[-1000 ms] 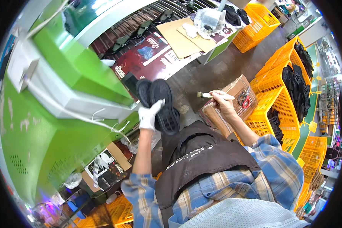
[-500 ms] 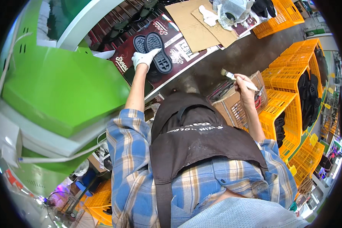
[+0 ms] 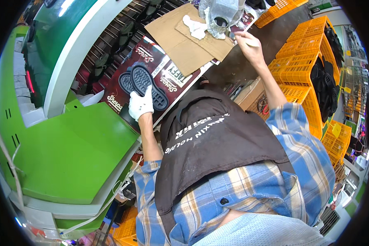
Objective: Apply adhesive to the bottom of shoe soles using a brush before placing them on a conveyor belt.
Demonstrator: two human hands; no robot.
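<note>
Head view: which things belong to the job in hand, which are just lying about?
Seemingly in use:
black soles, held by the gloved left hand
brush, in the bare right hand
clear plastic container, close to the brush

Seemingly just lying about:
cardboard sheets
white crumpled item on them
yellow crates
black footwear in the crates

Bright, fairly even light fills the room around us, glare streaking the dark green panel between ten and eleven o'clock, the gloved left hand crisp toward ten, edges bowing into black at three and nine.
</note>
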